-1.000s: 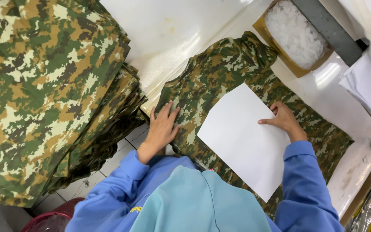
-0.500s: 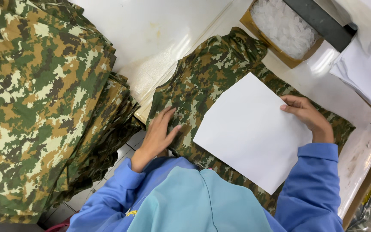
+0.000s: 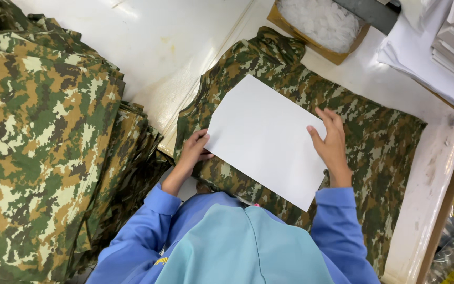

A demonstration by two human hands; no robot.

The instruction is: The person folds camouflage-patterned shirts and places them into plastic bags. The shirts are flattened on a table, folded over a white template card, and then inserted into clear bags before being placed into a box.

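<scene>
Head view. I log items by size.

Table (image 3: 185, 47): white, glossy, fills the top of the view.

Stack (image 3: 43, 137): tall pile of folded camouflage garments on my left, well apart from the hands.

Shirt (image 3: 363, 131): one camouflage garment spread flat on the table, collar end toward the far side, running diagonally to the near right.

Sheet (image 3: 266, 139): white rectangular board, lying flat on the shirt, roughly centred on its upper half, tilted with the shirt.

Paper pile (image 3: 437, 58): white sheets at the far right edge, apart from the shirt.

Box (image 3: 321, 23): brown cardboard tray with white bits, just beyond the collar.

Right hand (image 3: 332, 144): palm down, fingers together and extended, resting on the shirt at the sheet's right edge, fingertips touching that edge. Nothing enclosed.

Left hand (image 3: 193, 152): fingers curled at the sheet's near-left corner, on the shirt. I cannot tell whether it pinches the corner or only touches it.

Both sleeves are blue.
</scene>
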